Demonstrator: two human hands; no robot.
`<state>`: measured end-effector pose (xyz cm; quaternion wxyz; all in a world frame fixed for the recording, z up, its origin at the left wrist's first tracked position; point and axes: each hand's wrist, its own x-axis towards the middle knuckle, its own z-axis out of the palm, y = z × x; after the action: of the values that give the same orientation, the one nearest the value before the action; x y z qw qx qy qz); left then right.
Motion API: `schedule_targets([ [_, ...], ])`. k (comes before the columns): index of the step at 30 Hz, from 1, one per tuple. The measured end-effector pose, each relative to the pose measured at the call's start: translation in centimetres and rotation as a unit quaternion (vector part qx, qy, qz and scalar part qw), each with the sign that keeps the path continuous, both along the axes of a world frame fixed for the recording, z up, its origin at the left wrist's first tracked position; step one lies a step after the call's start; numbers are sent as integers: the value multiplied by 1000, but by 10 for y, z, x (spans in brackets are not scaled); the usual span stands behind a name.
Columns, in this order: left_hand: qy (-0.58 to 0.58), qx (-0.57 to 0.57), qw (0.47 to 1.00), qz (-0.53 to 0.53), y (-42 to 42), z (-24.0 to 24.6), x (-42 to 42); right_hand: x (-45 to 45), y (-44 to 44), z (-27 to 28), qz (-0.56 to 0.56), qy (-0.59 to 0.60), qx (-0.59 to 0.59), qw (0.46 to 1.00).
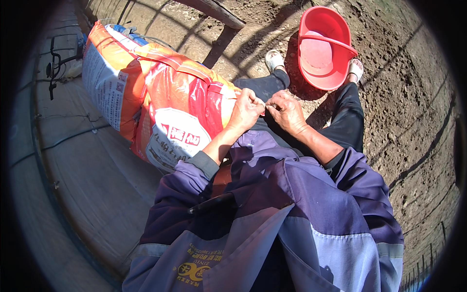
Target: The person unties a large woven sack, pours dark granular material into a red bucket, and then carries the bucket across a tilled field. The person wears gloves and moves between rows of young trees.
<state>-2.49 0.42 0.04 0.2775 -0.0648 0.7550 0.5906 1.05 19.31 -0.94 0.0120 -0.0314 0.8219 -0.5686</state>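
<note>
Both hands meet just right of the top end of a large orange and red woven plastic sack (186, 87), which bears printed writing. My left hand (249, 109) has its thumb and fingertips pinched together at the sack's edge. Facing it, my right hand (286, 111) also pinches with thumb and forefinger, its tips almost touching the left ones. Something small and pale, perhaps a thread or the sack's edge, lies between the fingertips; it is too small to name. A bit of red shows just below them.
A red plastic basket (324, 85) with a handle stands on the soil between my sandalled feet. Another orange sack part (120, 73) lies at the left, beside plastic sheeting (91, 157) with a dark cable. A wooden pole (219, 12) rises at the top.
</note>
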Motion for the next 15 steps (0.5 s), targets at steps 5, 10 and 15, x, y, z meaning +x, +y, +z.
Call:
schedule_targets([
  [5,-21,39,999,8,1,1,0,1,4,-10,-8,-20,-27,999],
  [10,-19,6,1000,-10,1,5,-4,1,5,-6,2,-30,-12,999],
  [15,-28,5,1000,-1,2,5,-5,1,1,2,23,-27,30,999],
])
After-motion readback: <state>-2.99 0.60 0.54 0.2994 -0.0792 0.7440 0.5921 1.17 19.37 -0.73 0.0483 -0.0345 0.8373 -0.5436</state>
